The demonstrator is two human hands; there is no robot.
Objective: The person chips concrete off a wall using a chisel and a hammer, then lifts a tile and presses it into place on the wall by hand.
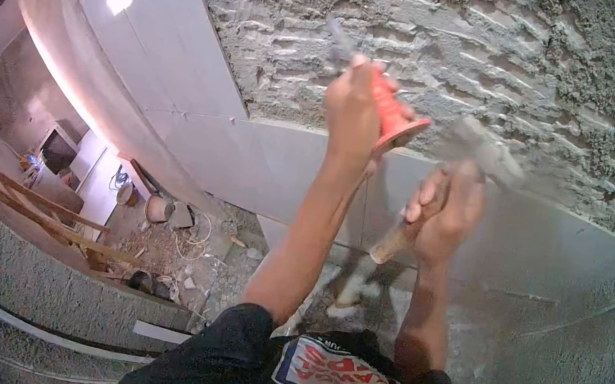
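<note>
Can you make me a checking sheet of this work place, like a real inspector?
Surface: rough, chipped wall above and beside smooth pale panels.
Job's things: chisel with red grip; hammer, its head blurred.
Clutter: buckets and rubble on the floor.
Grippers: left fingers around the red grip; right fingers around the hammer's handle.
Cables: pale loop on the floor, maybe cable or hose.
Surroundings: wooden poles at the picture's left.

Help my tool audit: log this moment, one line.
left hand: red-gripped metal chisel; right hand: wooden-handled hammer, blurred; facing: rough grey mortar wall
</note>
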